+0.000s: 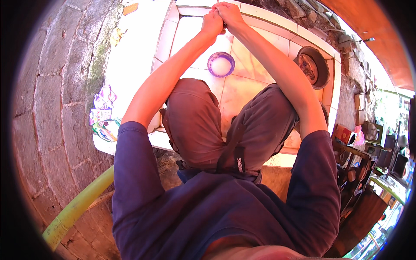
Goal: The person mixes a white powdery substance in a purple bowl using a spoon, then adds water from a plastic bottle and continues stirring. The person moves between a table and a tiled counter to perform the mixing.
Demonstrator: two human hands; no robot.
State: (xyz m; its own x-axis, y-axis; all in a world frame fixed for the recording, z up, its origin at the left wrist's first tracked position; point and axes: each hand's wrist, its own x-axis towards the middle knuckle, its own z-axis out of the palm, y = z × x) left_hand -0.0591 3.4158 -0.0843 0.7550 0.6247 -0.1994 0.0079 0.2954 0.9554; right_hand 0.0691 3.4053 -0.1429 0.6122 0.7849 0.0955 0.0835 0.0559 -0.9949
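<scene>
My left hand [212, 24] and my right hand [229, 15] meet at the far rim of a white-tiled basin [294, 27], both closed around something small, mostly hidden by my fingers. A round purple container [221, 64] with white contents sits on the tiles below my hands, between them and my knees. A dark round bucket [320, 67] with something brownish inside stands at the right of the basin, beside my right forearm.
Colourful packets [102, 117] lie on the basin's left ledge, by stone paving [50, 108]. A yellow-green pole [78, 201] runs at lower left. Rubble borders the basin's back and right, with cluttered dark shelving [355, 164] at right and an orange surface [364, 30] at upper right.
</scene>
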